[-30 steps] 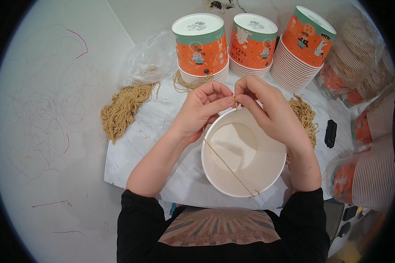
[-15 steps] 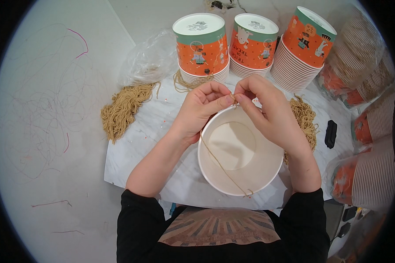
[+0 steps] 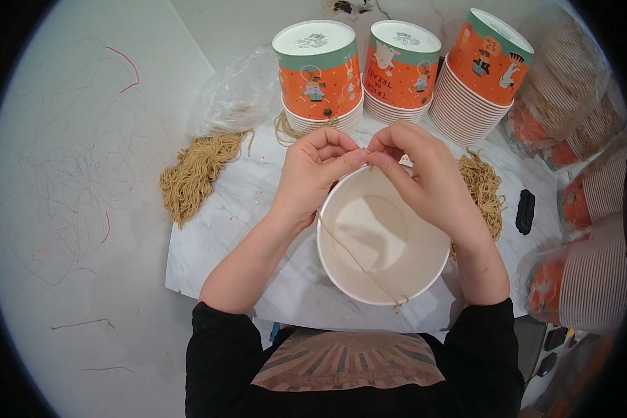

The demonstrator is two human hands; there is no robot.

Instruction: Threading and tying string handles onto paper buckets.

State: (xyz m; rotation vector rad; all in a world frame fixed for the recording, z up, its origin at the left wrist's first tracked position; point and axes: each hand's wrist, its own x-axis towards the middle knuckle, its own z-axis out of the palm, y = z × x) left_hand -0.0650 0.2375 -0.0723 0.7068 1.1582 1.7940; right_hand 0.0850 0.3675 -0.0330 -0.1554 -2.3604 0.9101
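Observation:
A white paper bucket [image 3: 428, 268] stands on the marbled table in front of me, mouth up, its inside bare apart from a shadow. A thin tan cord [image 3: 359, 263] runs slack across its mouth, from the left side down to the near rim, where a short tail shows. At the far rim my left hand [image 3: 312, 171] is closed, thumb and index finger pinching cord. My right hand [image 3: 428, 174] is closed too, pinching cord right beside it, with the fingertips of both nearly touching. The exact spot where the cord meets the far rim is hidden by my fingers.
Behind are three upside-down stacks of orange and green buckets: left [image 3: 320, 87], middle [image 3: 400, 80], right [image 3: 482, 70]. Tan cord bundles lie left [image 3: 196, 177] and right [image 3: 482, 195]. A clear plastic bag [image 3: 233, 97], a small black object [image 3: 526, 212] and bagged bucket stacks [image 3: 595, 279] surround them.
The bucket has shifted slightly up and to the right, and its near rim sits a little higher. Both hands keep their pinch at the far rim, with only small finger movement.

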